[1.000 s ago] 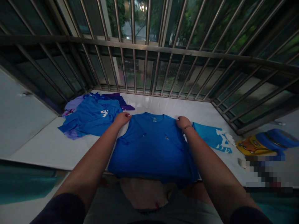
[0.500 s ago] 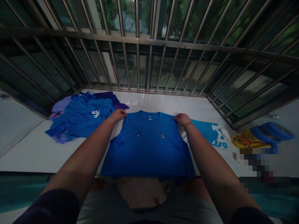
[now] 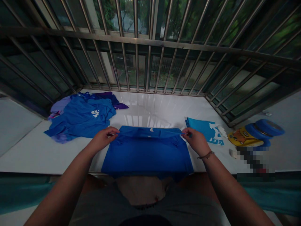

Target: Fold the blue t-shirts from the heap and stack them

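Observation:
A blue T-shirt [image 3: 148, 157] lies on the white ledge in front of me, its lower edge hanging at the ledge's front. Its collar end is folded over toward me, so the neckline is hidden. My left hand [image 3: 107, 138] pinches the left end of that fold. At the right end, my right hand [image 3: 194, 138], with a bracelet on its wrist, pinches the cloth too. Just beyond the right hand lies a folded light-blue garment [image 3: 203, 128] with a white print.
On the left is a loose heap of blue and purple clothes [image 3: 82, 116]. A yellow-and-blue container [image 3: 246, 136] lies at the right, near a blurred-out patch. Metal bars [image 3: 150, 42] close off the window behind the white tiled ledge [image 3: 152, 106].
Both hands have drawn the T-shirt's shoulder end toward me, folding the collar part down over the chest. The small chest print and sleeves are now mostly covered.

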`<state>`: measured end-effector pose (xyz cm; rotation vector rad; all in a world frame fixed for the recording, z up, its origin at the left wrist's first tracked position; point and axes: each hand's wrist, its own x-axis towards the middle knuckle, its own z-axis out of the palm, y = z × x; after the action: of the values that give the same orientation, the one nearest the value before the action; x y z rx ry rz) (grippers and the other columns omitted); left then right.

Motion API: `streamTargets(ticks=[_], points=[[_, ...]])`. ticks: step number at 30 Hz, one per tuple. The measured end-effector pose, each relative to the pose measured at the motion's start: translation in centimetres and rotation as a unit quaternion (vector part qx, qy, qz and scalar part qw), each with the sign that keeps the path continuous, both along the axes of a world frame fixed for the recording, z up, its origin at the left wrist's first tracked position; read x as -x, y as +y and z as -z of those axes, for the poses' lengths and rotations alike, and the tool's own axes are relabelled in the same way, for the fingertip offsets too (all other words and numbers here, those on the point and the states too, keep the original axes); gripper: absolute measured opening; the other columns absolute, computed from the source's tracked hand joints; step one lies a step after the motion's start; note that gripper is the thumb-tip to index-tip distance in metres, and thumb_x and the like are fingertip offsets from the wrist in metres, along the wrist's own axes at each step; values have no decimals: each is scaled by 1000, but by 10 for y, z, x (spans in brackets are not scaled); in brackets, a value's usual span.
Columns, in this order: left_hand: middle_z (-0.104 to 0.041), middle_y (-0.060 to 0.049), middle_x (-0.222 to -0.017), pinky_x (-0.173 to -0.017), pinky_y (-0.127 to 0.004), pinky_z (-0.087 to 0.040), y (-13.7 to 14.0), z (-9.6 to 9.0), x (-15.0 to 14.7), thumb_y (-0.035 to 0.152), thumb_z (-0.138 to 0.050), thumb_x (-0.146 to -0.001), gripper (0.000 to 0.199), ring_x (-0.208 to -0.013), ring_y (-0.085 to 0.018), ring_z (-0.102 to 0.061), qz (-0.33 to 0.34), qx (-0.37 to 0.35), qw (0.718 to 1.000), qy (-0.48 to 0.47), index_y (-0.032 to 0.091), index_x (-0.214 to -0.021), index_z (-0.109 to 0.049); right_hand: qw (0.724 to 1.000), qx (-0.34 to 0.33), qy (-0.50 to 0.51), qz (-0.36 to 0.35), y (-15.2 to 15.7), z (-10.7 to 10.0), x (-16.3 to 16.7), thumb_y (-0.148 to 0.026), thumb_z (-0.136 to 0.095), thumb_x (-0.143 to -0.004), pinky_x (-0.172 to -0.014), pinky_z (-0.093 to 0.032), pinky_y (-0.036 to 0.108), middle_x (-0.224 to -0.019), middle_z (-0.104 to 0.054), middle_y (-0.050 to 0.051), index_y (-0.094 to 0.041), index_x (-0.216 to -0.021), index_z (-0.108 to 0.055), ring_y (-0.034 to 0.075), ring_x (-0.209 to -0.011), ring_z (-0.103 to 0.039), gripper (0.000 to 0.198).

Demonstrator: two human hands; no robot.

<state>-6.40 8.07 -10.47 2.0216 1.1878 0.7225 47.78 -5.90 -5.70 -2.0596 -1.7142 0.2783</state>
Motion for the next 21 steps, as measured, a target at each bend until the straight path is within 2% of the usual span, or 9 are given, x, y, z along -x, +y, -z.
streamTargets(ticks=[3,6,10,14,16,19,21], points=[[-81,-9,-125,-100,-42,-65,-36,15,8,56,-70,-97,30,-114,-30,-78,47,-42,998,30,30,-100,-85,999,21,-2,-29,-35,20,7,-27,-68,-91,-96,-59,43,-108,-83,7,-29,-100,-78,29,-101,-78,13],[-79,-8,-135,-115,-45,-60,-53,20,8,47,-67,-99,25,-127,-30,-75,51,-73,995,45,32,-108,-84,998,45,-4,-53,-55,37,11,-24,-64,-91,-104,-58,46,-113,-83,9,-31,-103,-80,32,-109,-78,21],[-80,-8,-131,-114,-43,-60,-49,10,4,45,-63,-101,26,-123,-29,-76,29,-84,994,58,30,-110,-82,997,48,3,-66,-59,39,12,-27,-62,-95,-110,-57,46,-123,-83,11,-30,-113,-81,32,-116,-78,26],[-82,-10,-117,-105,-44,-63,-35,-3,-5,48,-57,-103,33,-109,-29,-78,-34,-88,991,90,25,-110,-80,997,55,7,-62,-51,30,13,-40,-57,-105,-103,-59,45,-111,-83,8,-26,-111,-78,30,-106,-79,26],[-81,-11,-117,-104,-46,-62,-31,-6,-14,50,-57,-105,37,-109,-30,-78,-42,-101,989,102,23,-114,-80,998,35,-4,-53,-47,29,16,-46,-58,-107,-100,-60,44,-110,-81,9,-24,-115,-76,30,-103,-78,30],[-80,-12,-128,-113,-50,-59,-35,-4,-32,54,-66,-104,38,-121,-33,-75,29,-135,984,116,24,-124,-81,996,-6,-47,-81,-43,32,19,-45,-70,-103,-108,-58,46,-124,-77,14,-22,-131,-75,32,-117,-74,37],[-78,-13,-137,-117,-53,-56,-43,1,-47,51,-75,-101,41,-129,-35,-72,83,-153,975,139,26,-133,-79,991,-2,-74,-115,-40,38,21,-40,-75,-100,-111,-57,47,-128,-74,15,-22,-136,-75,34,-121,-71,40]])
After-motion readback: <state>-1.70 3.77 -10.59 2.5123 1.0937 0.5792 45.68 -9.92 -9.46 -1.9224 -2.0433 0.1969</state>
